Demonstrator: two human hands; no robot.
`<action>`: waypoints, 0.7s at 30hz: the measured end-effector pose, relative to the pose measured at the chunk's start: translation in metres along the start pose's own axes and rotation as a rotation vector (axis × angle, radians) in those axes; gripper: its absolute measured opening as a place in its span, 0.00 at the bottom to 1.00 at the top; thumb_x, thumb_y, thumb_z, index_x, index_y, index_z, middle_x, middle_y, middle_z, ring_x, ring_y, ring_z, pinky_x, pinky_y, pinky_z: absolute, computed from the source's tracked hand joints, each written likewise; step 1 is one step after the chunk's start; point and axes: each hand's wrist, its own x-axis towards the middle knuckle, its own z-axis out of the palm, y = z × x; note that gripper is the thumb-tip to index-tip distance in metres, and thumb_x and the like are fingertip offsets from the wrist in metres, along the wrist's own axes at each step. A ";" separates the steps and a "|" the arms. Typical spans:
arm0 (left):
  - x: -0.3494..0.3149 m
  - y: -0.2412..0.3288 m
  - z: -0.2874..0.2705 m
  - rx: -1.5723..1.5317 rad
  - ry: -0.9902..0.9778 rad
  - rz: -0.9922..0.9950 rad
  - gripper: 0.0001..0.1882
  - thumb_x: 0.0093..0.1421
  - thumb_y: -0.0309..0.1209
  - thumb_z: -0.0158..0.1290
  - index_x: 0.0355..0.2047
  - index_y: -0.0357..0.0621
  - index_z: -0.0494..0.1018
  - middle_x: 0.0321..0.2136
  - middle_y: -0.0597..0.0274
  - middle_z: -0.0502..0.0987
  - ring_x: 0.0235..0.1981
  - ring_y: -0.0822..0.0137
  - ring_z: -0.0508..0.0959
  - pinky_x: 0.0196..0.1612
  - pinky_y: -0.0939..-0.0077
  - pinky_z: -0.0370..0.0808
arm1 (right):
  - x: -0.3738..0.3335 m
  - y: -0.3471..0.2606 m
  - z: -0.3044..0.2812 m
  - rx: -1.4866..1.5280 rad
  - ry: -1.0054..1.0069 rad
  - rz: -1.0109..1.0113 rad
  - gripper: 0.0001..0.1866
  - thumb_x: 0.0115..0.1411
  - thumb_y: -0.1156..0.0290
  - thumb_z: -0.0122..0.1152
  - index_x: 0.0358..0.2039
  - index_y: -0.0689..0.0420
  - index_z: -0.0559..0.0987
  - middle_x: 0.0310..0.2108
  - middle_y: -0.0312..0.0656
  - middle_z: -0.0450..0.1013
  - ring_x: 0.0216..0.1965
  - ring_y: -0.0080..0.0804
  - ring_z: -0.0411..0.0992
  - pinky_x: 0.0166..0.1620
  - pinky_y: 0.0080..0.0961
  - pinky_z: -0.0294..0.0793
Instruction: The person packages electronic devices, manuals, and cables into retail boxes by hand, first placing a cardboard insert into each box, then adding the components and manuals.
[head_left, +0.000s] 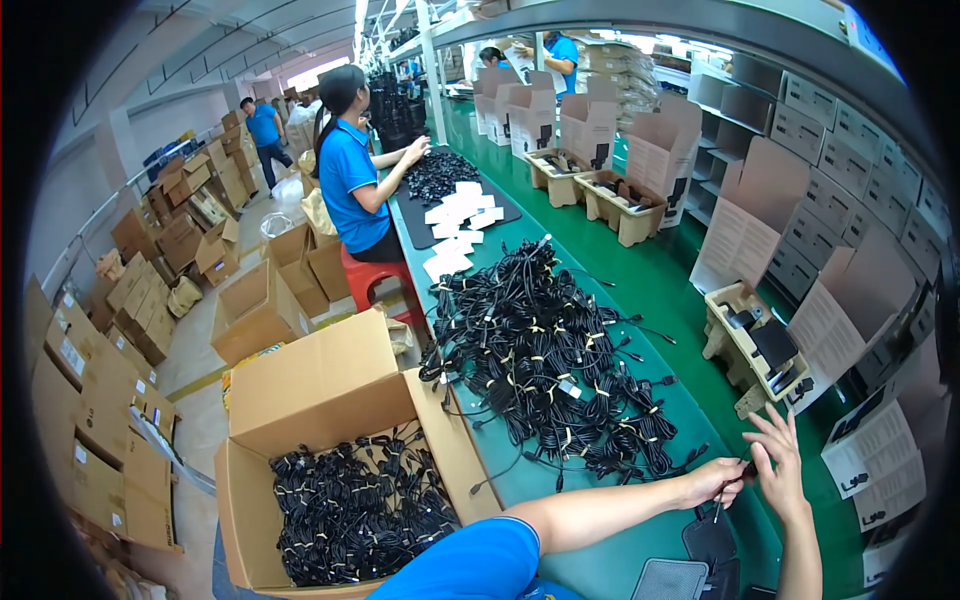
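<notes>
My left hand (pixel 716 482) is closed around a small black piece, with a thin dark cord hanging beneath it; the fingers hide most of the piece. Beside it, my right hand (pixel 780 462) has its fingers spread, the thumb side close to that piece; whether it touches cannot be told. Below both hands lie a flat black rounded pad (pixel 708 538) and a dark panel with a pale rim (pixel 670 580). To the left, a large heap of bundled black cables (pixel 545 350), tied with pale bands, covers the green bench (pixel 520 482).
At lower left stands an open carton (pixel 240 500) full of bundled cables. Across the bench, moulded trays (pixel 715 320) hold black parts beside upright printed boxes (pixel 750 215). A co-worker in blue (pixel 350 170) sits at the far left near white cards (pixel 465 210) and small black parts.
</notes>
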 end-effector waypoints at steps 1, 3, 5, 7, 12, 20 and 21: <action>0.001 -0.002 -0.003 -0.018 -0.023 -0.009 0.15 0.64 0.41 0.38 0.27 0.44 0.65 0.12 0.70 0.61 0.13 0.78 0.59 0.19 0.84 0.62 | -0.001 -0.001 -0.007 -0.057 -0.115 -0.059 0.18 0.50 0.73 0.52 0.43 0.58 0.72 0.47 0.43 0.68 0.52 0.43 0.62 0.59 0.35 0.51; 0.001 -0.003 -0.001 0.013 -0.036 -0.007 0.15 0.64 0.40 0.38 0.27 0.44 0.65 0.12 0.70 0.60 0.12 0.78 0.59 0.19 0.84 0.62 | -0.005 -0.010 -0.020 -0.048 -0.197 -0.037 0.17 0.50 0.71 0.52 0.42 0.58 0.72 0.46 0.42 0.68 0.52 0.43 0.62 0.58 0.35 0.52; 0.000 -0.004 0.001 0.067 -0.065 -0.023 0.15 0.64 0.40 0.39 0.26 0.44 0.65 0.11 0.71 0.59 0.11 0.78 0.58 0.18 0.84 0.61 | -0.010 -0.017 -0.031 -0.028 -0.358 0.032 0.16 0.51 0.66 0.53 0.40 0.59 0.74 0.44 0.42 0.69 0.51 0.43 0.63 0.58 0.35 0.54; -0.002 -0.004 0.002 0.095 -0.081 -0.027 0.15 0.64 0.40 0.39 0.26 0.44 0.65 0.10 0.72 0.59 0.11 0.78 0.57 0.17 0.84 0.61 | -0.014 -0.022 -0.039 -0.024 -0.438 0.064 0.16 0.52 0.64 0.53 0.39 0.59 0.74 0.44 0.42 0.69 0.51 0.43 0.63 0.57 0.35 0.55; -0.005 -0.002 0.004 0.051 -0.193 -0.110 0.15 0.63 0.39 0.40 0.25 0.44 0.65 0.09 0.72 0.58 0.09 0.79 0.56 0.14 0.84 0.59 | -0.024 -0.033 -0.043 0.023 -0.514 0.139 0.20 0.51 0.60 0.55 0.40 0.61 0.73 0.40 0.44 0.69 0.45 0.43 0.65 0.51 0.33 0.61; -0.004 0.003 0.004 0.029 -0.160 -0.094 0.16 0.62 0.42 0.42 0.25 0.45 0.66 0.10 0.72 0.59 0.09 0.80 0.54 0.12 0.85 0.55 | -0.042 -0.034 -0.023 0.080 -0.292 0.187 0.18 0.50 0.66 0.58 0.39 0.63 0.73 0.36 0.46 0.69 0.38 0.38 0.65 0.41 0.28 0.64; -0.004 0.005 0.004 0.011 -0.157 -0.087 0.16 0.62 0.43 0.42 0.25 0.45 0.66 0.11 0.72 0.59 0.10 0.80 0.53 0.13 0.85 0.55 | -0.043 -0.033 -0.022 0.114 -0.247 0.180 0.17 0.49 0.68 0.58 0.39 0.63 0.73 0.36 0.46 0.69 0.37 0.37 0.65 0.41 0.27 0.64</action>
